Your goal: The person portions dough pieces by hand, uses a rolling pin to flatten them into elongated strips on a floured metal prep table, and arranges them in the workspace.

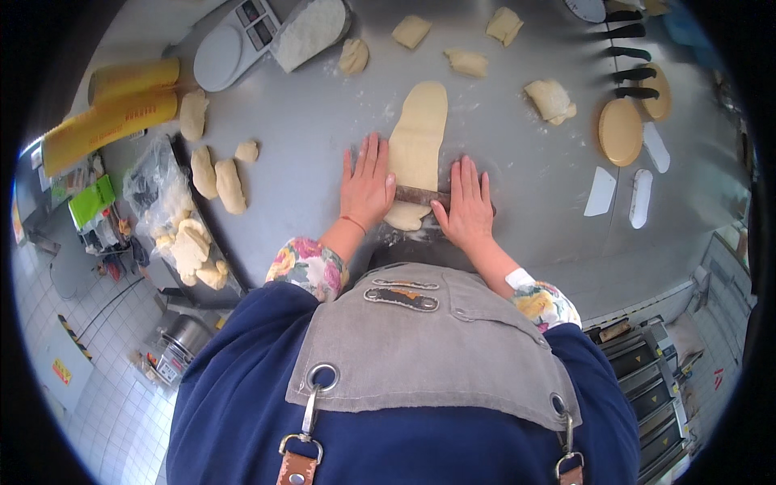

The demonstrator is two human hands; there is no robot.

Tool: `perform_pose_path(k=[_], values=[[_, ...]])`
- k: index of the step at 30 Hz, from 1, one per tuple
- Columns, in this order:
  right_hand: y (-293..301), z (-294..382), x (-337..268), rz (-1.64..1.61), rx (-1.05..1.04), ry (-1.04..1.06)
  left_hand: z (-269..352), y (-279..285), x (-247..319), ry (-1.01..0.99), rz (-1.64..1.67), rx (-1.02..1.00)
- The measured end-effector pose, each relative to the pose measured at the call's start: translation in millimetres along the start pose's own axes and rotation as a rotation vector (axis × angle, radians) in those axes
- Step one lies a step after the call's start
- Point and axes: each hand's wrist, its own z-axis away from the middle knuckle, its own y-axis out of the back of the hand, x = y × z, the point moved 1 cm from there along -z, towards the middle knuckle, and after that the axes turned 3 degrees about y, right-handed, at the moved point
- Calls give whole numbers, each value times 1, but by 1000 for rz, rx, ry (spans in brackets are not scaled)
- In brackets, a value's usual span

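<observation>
A dark rolling pin [418, 195] lies across a long, flattened strip of dough [418, 133] on the metal table. The strip runs away from me, and its near end, a rounded flap [406, 216], shows on my side of the pin. My left hand [367, 185] rests flat over the pin's left end, fingers straight and pointing forward. Over the right part lies my right hand [468, 203], palm down, its thumb set apart from the fingers. Neither hand has its fingers curled around the pin, and the palms hide parts of it.
Several dough pieces sit around the steel table [303, 145], including one floured lump [550, 100]. At back left are a scale [219, 57] and a flour container [312, 33]. A tray with bagged dough [193, 248] stands left; black-handled knives [633, 74] and scrapers [600, 191] lie right.
</observation>
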Motion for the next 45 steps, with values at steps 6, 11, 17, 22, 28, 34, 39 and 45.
perform_pose_path(k=[6, 11, 17, 22, 28, 34, 39, 45], values=[[-6, 87, -29, -26, -167, 129, 105, -8, 0, -73, 22, -101], [18, 27, -31, -44, -5, -32, 32, 33, 1, 34, 345, 41], [-28, 3, -23, 119, 199, -23, 0, 4, -9, -82, -8, 220], [-38, 60, -64, 134, 95, -36, 73, -11, -20, -118, -8, 121], [-69, 153, -112, 22, 37, 21, 175, -28, -39, -183, 78, 42], [-54, 184, -90, -86, 38, 37, 213, -3, -36, -239, 131, 27], [13, 115, -62, -79, 247, 187, 110, 40, -19, -152, 299, 81], [7, 26, -13, -147, 329, 145, -9, 15, -24, -177, 187, 268]])
